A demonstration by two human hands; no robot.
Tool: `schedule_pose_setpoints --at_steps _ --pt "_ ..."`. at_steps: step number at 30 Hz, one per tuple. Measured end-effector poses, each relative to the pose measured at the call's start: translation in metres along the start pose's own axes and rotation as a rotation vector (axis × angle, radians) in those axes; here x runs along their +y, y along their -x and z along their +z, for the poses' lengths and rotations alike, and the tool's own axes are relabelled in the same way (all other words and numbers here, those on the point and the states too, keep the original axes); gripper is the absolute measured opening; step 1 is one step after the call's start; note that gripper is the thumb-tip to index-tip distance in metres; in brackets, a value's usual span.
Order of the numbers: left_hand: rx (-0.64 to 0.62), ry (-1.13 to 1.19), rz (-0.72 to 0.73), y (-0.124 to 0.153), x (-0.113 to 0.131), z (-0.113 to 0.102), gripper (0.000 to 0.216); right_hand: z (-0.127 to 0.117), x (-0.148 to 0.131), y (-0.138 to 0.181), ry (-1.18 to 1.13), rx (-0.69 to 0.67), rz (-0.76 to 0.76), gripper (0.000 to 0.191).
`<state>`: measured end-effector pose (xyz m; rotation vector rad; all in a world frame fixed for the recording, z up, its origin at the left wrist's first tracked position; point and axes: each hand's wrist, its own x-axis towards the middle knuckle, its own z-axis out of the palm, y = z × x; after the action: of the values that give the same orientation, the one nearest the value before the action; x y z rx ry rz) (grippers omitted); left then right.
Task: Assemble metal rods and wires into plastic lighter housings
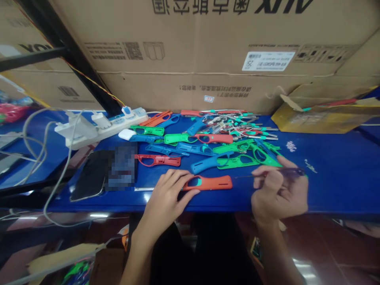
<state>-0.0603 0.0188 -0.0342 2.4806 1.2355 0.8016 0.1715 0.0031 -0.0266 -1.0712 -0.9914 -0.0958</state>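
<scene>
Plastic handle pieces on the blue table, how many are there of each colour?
Orange or red pieces: 5
Green pieces: 5
Blue pieces: 6
Total: 16, roughly, since some overlap at the back.

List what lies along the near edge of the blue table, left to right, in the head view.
Black phone → left hand, gripping one end of the orange shell → that orange shell → right hand, holding a screwdriver.
</scene>
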Motion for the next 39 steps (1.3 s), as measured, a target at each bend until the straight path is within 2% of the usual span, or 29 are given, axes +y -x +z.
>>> schedule_pose_setpoints --at_steps 4,9,22,32,36,39 --pt "0.004 0.002 0.012 -0.0003 0.0001 -0.0006 0.03 -0.0029 0.0024 0.0031 0.045 -0.111 -0.006 0.033" --pt "0.001 0.001 0.009 -0.0003 0.0013 -0.0015 0.03 -0.0007 0.0013 0.0054 0.079 -0.162 0.013 0.049" --pt "-0.003 -0.001 0.014 -0.0001 -0.0007 -0.0006 0.029 -0.0057 0.004 0.0059 0.244 -0.291 0.074 0.052" --pt "0.011 -0.002 0.027 -0.0006 -0.0017 0.0004 0.029 -0.0047 0.0034 0.0058 0.206 -0.274 0.06 0.049" --pt "0.0 -0.008 0.029 -0.0013 -0.002 0.0006 0.03 -0.0061 0.0053 0.0059 0.211 -0.318 0.061 0.05" --pt "0.001 -0.008 0.024 -0.0009 -0.0016 0.0002 0.029 -0.0078 0.0081 0.0059 0.198 -0.348 0.0 0.053"
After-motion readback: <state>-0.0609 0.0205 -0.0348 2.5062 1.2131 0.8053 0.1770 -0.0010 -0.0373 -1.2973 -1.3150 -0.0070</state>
